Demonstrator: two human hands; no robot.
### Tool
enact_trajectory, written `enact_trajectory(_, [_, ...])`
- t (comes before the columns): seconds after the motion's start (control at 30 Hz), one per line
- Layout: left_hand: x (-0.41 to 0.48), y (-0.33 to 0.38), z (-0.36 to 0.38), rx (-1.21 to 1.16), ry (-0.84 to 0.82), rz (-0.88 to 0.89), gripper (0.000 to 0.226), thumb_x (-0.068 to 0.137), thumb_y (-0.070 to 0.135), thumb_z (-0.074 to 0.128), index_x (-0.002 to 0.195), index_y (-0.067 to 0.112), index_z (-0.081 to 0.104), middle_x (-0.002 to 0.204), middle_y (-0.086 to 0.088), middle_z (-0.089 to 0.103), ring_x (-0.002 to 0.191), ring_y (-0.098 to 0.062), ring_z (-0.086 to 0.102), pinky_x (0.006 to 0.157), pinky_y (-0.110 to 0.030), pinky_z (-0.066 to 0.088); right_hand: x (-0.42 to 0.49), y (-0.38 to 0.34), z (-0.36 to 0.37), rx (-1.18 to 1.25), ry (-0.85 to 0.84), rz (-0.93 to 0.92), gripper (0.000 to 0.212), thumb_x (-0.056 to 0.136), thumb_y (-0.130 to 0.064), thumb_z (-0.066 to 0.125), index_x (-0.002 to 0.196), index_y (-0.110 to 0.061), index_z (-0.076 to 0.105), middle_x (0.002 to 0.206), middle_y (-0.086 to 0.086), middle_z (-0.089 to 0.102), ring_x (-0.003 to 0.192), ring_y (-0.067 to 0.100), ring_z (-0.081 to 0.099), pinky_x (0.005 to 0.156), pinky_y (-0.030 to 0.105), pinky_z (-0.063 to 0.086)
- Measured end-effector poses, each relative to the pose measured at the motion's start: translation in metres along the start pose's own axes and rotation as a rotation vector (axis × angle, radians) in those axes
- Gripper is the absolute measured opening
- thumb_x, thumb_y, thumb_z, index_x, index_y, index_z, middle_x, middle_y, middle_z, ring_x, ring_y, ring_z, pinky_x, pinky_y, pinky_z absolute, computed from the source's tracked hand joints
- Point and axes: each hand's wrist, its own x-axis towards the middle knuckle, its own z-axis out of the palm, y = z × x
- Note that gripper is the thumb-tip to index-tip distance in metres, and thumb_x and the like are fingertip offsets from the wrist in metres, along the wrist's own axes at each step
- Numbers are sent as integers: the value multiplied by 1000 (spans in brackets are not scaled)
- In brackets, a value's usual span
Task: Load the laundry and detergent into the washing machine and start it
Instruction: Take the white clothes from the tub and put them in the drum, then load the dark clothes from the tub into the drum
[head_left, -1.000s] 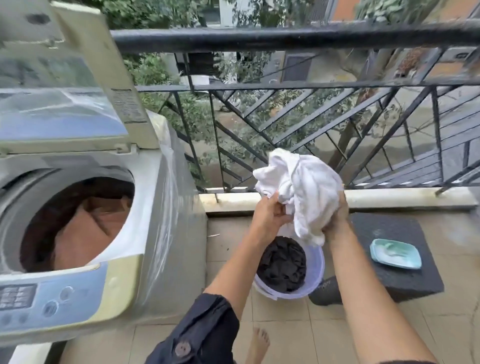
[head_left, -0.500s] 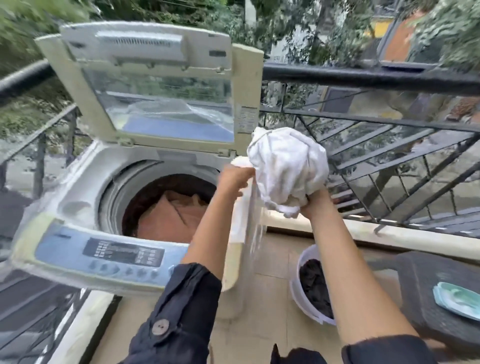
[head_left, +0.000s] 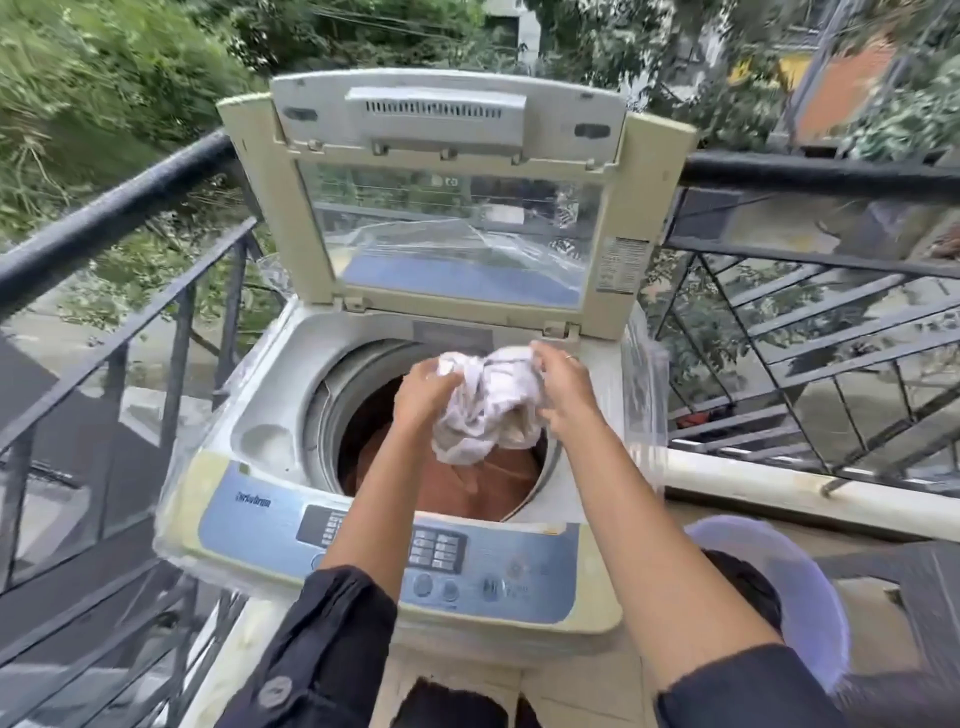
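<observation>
A top-loading washing machine (head_left: 270, 447) stands in front of me with its lid (head_left: 452, 208) raised upright. An orange-brown cloth (head_left: 493, 483) lies inside the drum. Over the drum opening I hold a bunched white cloth (head_left: 485, 410) with both hands. My left hand (head_left: 423, 397) grips its left side and my right hand (head_left: 563, 387) grips its right side. The blue control panel (head_left: 270, 525) runs along the machine's front edge, partly covered by my forearms.
A pale purple bucket (head_left: 795, 587) with dark laundry (head_left: 748, 587) sits on the floor at the right. Black metal railings (head_left: 130, 197) enclose the balcony on the left and right. A dark stool edge (head_left: 930, 577) shows at far right.
I carried the white cloth from above the bucket leftward to over the washer drum and lowered it. My view swung left so the machine is now centred.
</observation>
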Motion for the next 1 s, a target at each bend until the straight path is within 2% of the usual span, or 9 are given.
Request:
enact_trajectory(0.1, [-4,-7,3,3,42,-121,54,74,33,66,123,12,63,123,-10,66,115,-26,61,105,-37,44,-2,11,8,-110,-22,58,9,89,-26,55,82,-21,59,98,4,63,104,25,59,82,35,41])
enact_trajectory(0.17, [-2,-11,13,-1,52,-118,38,84,24,65,121,16,65,121,-9,67,113,-24,62,104,-36,45,-3,16,7,-132,-20,82,9,90,-24,54,82,-22,59,110,7,64,117,27,58,95,43,44])
enact_trajectory(0.2, [-2,-10,19,14,72,-99,35,84,24,65,118,19,66,119,-8,68,112,-23,62,103,-36,45,-4,18,6,-141,-15,81,10,89,-23,54,81,-23,59,107,5,63,117,28,57,98,44,44])
enact_trajectory(0.33, [-6,-4,51,-25,124,-38,25,83,17,61,106,23,71,106,-3,73,105,-19,66,99,-34,48,-1,19,-15,-130,-10,53,10,90,-23,53,93,-22,62,96,-3,62,96,19,62,71,27,40])
enact_trajectory(0.5, [-19,13,100,-163,146,7,8,81,17,66,81,21,73,85,-6,76,85,-17,72,90,-38,55,0,12,-60,-50,38,-35,19,90,-10,53,76,-23,57,90,5,61,68,6,56,52,13,41])
enact_trajectory(0.6, [-32,27,133,-172,146,34,12,81,24,71,75,14,73,75,-9,75,71,-15,68,86,-34,56,0,6,-92,-16,47,-74,22,90,-5,54,75,-20,58,82,4,60,64,6,54,47,9,41])
enact_trajectory(0.73, [-54,44,186,-128,188,26,31,84,43,65,62,21,64,70,-6,73,74,-18,70,77,-29,51,1,-1,-145,37,77,-101,21,89,-3,55,76,-19,59,73,-1,59,63,6,55,40,2,39])
enact_trajectory(0.9, [-83,61,262,-155,122,62,33,92,36,53,66,21,66,74,-5,73,82,-24,70,81,-33,52,3,-7,-221,61,152,-120,24,90,-4,53,74,-21,57,72,-1,59,62,7,53,45,9,40])
enact_trajectory(1.0, [-95,66,308,-136,55,73,27,91,28,53,70,20,68,73,1,71,85,-21,70,80,-32,52,3,-10,-268,51,179,-131,20,89,-2,52,78,-17,58,75,1,59,64,8,53,41,4,37])
